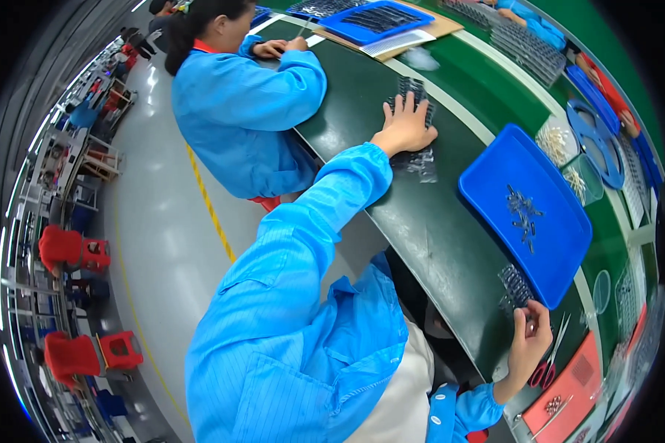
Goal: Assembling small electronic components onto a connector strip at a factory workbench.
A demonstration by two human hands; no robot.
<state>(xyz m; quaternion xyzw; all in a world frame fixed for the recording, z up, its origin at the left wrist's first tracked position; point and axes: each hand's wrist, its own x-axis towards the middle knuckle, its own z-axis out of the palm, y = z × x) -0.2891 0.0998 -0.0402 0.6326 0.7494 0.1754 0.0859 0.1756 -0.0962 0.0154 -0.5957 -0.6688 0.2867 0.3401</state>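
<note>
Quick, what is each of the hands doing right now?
Left hand: open, spread flat on a strip of clear plastic pouches on the dark green table.
Right hand: fingers curled on a small dark gridded tray.

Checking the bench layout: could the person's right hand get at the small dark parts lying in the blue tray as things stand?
Probably yes. The right hand sits at the near corner of the blue tray, on a dark strip. The dark parts lie uncovered mid-tray, nothing between.
</note>
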